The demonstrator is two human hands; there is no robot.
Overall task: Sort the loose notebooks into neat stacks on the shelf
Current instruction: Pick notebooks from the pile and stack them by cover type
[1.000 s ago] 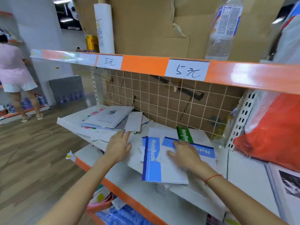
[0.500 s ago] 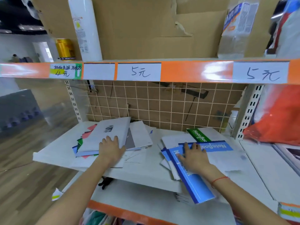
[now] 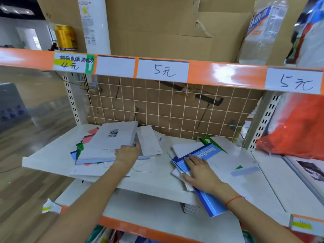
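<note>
Head view: since half a second ago, left hand (image 3: 127,153) slid onto right edge of white-covered pile (image 3: 107,144) at 10 o'clock, fingers curled gripping it. Right hand (image 3: 201,174) flat, released, pressing blue notebooks (image 3: 196,160) at 3 o'clock on shelf (image 3: 52,155). Sorting barely begun. Blue top book: long axis 7-to-1 o'clock, near end overhanging shelf edge.
</note>
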